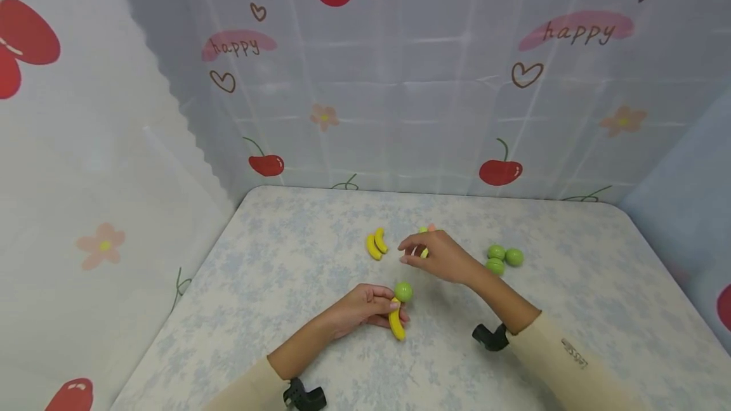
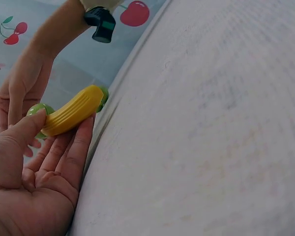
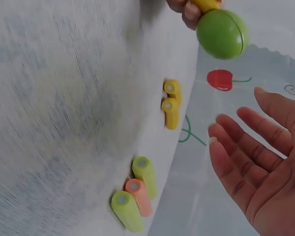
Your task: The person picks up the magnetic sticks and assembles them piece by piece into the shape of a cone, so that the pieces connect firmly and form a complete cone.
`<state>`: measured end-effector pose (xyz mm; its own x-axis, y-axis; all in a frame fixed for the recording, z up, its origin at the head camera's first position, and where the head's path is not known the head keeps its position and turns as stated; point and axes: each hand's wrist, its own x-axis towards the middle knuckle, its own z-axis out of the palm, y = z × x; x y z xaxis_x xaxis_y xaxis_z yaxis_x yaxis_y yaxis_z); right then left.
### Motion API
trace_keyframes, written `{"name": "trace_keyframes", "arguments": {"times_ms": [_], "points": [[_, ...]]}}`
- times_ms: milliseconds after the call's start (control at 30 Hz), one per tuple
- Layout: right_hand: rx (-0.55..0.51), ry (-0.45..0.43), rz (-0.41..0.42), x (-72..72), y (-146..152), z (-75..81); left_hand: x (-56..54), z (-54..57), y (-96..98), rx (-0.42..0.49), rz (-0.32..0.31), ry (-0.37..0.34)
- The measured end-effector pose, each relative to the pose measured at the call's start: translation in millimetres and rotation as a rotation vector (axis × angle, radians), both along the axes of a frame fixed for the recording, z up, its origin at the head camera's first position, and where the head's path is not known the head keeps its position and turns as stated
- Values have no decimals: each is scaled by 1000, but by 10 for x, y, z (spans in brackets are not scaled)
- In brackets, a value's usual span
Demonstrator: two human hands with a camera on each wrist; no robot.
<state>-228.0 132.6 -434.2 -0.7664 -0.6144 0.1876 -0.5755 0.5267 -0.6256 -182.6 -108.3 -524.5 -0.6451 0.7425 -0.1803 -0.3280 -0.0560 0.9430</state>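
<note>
My left hand (image 1: 368, 309) pinches a yellow toy banana (image 1: 396, 325) between thumb and fingers, above the table's near middle. A shiny green ball (image 1: 403, 292) sits against the banana's upper end. In the right wrist view the ball (image 3: 221, 34) shows a seam line. Some green also shows at the banana's far end in the left wrist view; whether it belongs to the banana I cannot tell. My right hand (image 1: 440, 255) hovers above and right of the ball, holding nothing, its fingers (image 3: 246, 142) loosely bent and apart.
Two small yellow bananas (image 1: 374, 247) lie left of the right hand. Beyond that hand, partly hidden, are two light green ribbed pieces (image 3: 128, 211) and a pink one (image 3: 139, 196), with grey spots on their ends. Three green balls (image 1: 497, 265) cluster at right. A printed curtain (image 1: 400, 81) borders the table.
</note>
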Motion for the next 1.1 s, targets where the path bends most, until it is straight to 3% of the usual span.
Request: {"name": "trace_keyframes", "arguments": {"times_ms": [233,433,700,1100], "points": [[89,38,15,-388,-163,26,-1,3,-10,7,10,-23],[224,15,21,-595,-336,-70,-9,-8,-30,13,14,-35],[364,70,97,-731,-508,-195,-20,-23,-38,33,10,-60],[431,196,94,-734,-524,-272,-33,-15,-60,56,23,-99]]}}
